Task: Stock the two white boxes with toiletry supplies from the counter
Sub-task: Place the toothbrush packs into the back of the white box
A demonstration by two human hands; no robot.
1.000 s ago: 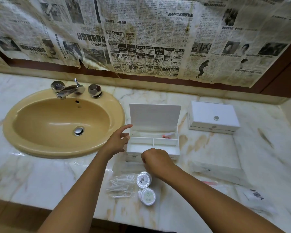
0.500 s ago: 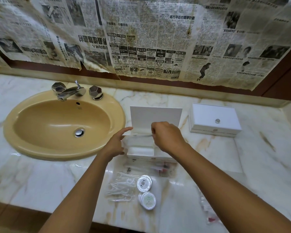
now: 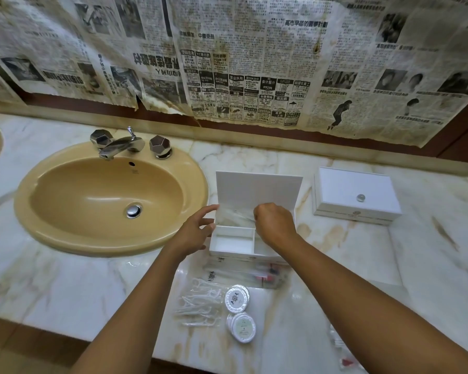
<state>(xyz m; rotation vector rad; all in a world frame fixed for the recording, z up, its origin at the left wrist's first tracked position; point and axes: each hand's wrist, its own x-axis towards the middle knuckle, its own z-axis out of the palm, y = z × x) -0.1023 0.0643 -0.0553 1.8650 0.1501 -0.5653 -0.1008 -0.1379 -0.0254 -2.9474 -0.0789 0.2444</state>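
Just right of the sink (image 3: 111, 201), on the marble counter (image 3: 65, 279), stands the open white box (image 3: 234, 242) with its lid upright. Compared with one second ago, holds now a clear packet (image 3: 234, 214) in its long back compartment, where the right hand (image 3: 274, 225) has carried it from the counter in front of the box. Pinches this packet at the right end with curled fingers, so not yet released, as far as can be judged; the fingertips themselves hidden behind the knuckles. At the box's side nearest the sink rests the left hand (image 3: 195, 233), fingers straight and spread, holding nothing, only steadying the wall, same as half a second ago.

Means for the task: first long item almost placed, two front compartments without any item yet. Next likely to let go and reach again.

Further from the sink than the open box, beyond its right side, sits the second white box (image 3: 354, 195), lid closed with a small knob, not started.

In front of the open box, toward the counter edge, lie more supplies: a flat clear bag with a toothbrush kit (image 3: 249, 273), then a pile of floss picks (image 3: 197, 303), and just beside it two stacks of round soap packs (image 3: 239, 311). Far from the sink, at the lower right edge, shows one more small packet (image 3: 341, 349), blurred.
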